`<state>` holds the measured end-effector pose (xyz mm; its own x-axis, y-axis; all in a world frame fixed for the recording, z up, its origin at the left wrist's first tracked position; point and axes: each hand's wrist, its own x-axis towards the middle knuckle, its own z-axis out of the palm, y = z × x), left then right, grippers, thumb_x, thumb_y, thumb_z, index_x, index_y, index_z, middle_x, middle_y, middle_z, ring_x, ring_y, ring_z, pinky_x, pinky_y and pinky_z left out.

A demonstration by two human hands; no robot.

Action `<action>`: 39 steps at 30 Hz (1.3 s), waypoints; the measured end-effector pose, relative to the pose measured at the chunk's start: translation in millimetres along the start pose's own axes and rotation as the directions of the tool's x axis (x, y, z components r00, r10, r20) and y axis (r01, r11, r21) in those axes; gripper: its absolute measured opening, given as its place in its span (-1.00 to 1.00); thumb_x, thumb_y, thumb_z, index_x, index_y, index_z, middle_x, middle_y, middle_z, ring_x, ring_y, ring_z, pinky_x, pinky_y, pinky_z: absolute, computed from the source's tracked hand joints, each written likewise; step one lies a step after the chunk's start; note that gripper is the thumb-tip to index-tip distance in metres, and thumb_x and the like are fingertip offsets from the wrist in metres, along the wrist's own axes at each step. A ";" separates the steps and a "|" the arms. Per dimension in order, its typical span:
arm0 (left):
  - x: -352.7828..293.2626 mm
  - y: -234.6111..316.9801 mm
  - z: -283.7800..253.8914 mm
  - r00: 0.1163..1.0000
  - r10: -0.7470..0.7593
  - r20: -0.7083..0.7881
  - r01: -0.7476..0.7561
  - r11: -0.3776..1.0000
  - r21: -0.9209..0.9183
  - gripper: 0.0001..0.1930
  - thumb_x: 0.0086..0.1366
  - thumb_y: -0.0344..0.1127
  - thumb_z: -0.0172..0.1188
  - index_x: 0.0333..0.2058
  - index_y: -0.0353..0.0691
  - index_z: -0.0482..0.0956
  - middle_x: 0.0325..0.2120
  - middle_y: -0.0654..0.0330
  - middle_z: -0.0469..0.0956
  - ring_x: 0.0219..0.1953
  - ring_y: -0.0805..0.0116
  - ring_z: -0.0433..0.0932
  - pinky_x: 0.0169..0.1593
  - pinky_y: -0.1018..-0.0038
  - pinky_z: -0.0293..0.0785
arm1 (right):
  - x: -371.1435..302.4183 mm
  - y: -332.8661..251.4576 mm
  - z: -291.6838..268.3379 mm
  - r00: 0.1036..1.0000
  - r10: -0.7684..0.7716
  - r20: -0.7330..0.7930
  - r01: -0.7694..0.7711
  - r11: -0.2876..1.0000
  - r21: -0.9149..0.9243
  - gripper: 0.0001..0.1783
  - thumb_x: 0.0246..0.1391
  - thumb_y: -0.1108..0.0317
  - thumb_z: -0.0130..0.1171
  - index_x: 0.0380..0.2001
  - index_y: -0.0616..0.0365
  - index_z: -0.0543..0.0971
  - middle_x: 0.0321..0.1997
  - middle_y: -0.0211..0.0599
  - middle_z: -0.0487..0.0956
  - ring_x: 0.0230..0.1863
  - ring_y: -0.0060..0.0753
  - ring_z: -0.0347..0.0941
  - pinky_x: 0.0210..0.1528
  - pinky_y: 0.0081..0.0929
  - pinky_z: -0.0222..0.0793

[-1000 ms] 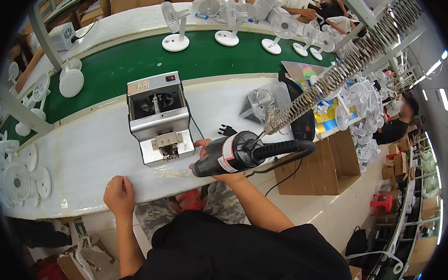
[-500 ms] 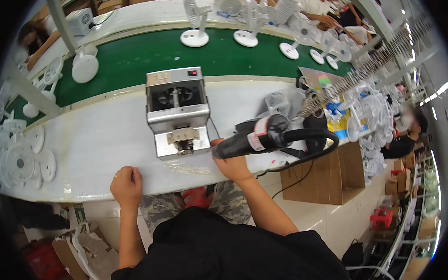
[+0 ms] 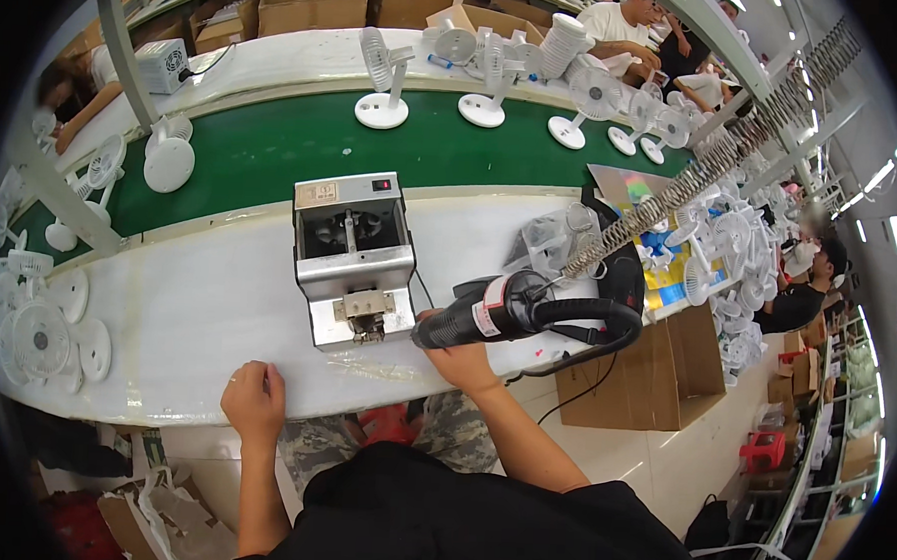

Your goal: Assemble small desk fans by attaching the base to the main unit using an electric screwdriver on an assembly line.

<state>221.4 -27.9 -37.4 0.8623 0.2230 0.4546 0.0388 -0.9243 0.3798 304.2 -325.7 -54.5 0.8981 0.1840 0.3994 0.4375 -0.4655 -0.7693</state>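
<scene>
My right hand point(image 3: 462, 364) grips a black electric screwdriver point(image 3: 487, 310) with a red and white label. The tool lies nearly level, its front end pointing left beside a silver screw feeder point(image 3: 354, 266). A coiled metal spring point(image 3: 662, 214) comes down from the upper right to the tool, and a thick black cable curves from its rear. The feeder has a lit red switch and an open top bin. Closed into a fist, my left hand point(image 3: 254, 400) rests by the table's near edge; whatever its curled fingers may hold is hidden.
White desk fans point(image 3: 381, 82) stand on the green conveyor belt point(image 3: 264, 152) beyond the table. More fans point(image 3: 41, 337) crowd the left end. A clear plastic bag point(image 3: 550, 239) and an open cardboard box point(image 3: 645, 374) are at right. Other people work across the belt.
The view has tilted up a little, so everything sits lower in the picture. My right hand and the screwdriver have shifted slightly left and nearer. My left hand keeps its closed pose.
</scene>
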 end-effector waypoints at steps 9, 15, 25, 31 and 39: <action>43.7 -4.1 -27.1 0.961 -0.147 0.235 0.226 0.907 -0.354 -0.90 0.19 -0.39 0.12 -0.47 -0.28 0.53 -0.60 0.23 0.47 -0.59 0.36 0.31 -0.46 0.47 0.27 | 8.0 -5.5 -1.0 0.985 0.058 0.162 -0.014 0.965 -0.261 -0.79 0.07 0.37 0.08 -0.24 0.23 0.53 -0.40 -0.15 0.59 -0.43 -0.11 0.48 -0.32 -0.36 0.36; 157.8 -8.5 1.2 0.977 0.189 0.097 -0.114 0.851 -0.513 -0.85 0.24 -0.38 0.09 -0.30 -0.27 0.60 -0.42 0.22 0.54 -0.41 0.34 0.42 -0.27 0.50 0.35 | 23.6 -37.4 -16.1 0.972 0.110 0.208 -0.056 0.966 -0.252 -0.80 0.05 0.37 0.07 -0.27 0.23 0.52 -0.45 -0.10 0.59 -0.50 -0.05 0.47 -0.41 -0.30 0.33; 336.0 34.7 171.9 0.676 0.649 0.348 -0.593 0.760 -0.265 -0.57 0.25 -0.03 0.06 0.09 0.09 0.47 0.05 0.22 0.46 0.06 0.13 0.41 0.14 0.23 0.32 | 11.1 -25.3 -10.7 0.937 0.239 0.255 -0.106 0.889 -0.446 -0.82 -0.03 0.37 0.10 -0.32 0.17 0.51 -0.50 -0.18 0.56 -0.54 -0.03 0.42 -0.46 -0.30 0.28; 372.5 72.0 267.7 0.720 0.633 0.284 -0.647 0.761 -0.054 -0.45 0.21 0.09 0.06 0.18 0.18 0.37 0.17 0.20 0.35 0.19 0.09 0.30 0.26 0.01 0.13 | 11.1 -23.8 -7.6 0.930 0.273 0.246 -0.164 0.908 -0.384 -0.81 -0.07 0.36 0.12 -0.32 0.14 0.50 -0.50 -0.21 0.57 -0.55 -0.03 0.42 -0.48 -0.30 0.25; 387.7 92.1 272.4 0.762 0.586 0.275 -0.584 0.806 -0.096 -0.44 0.21 0.02 0.08 0.21 0.22 0.30 0.14 0.14 0.36 0.22 0.12 0.28 0.29 -0.07 0.01 | 13.1 -22.3 -2.4 0.918 0.328 0.221 -0.217 0.885 -0.411 -0.77 -0.12 0.36 0.12 -0.30 0.09 0.51 -0.47 -0.25 0.58 -0.50 -0.06 0.46 -0.46 -0.31 0.25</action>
<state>696.9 -111.0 -45.6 0.8191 -0.4565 0.3473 -0.5210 -0.8455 0.1173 306.1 -315.0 -31.0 0.9782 0.2076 0.0040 0.1738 -0.8082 -0.5627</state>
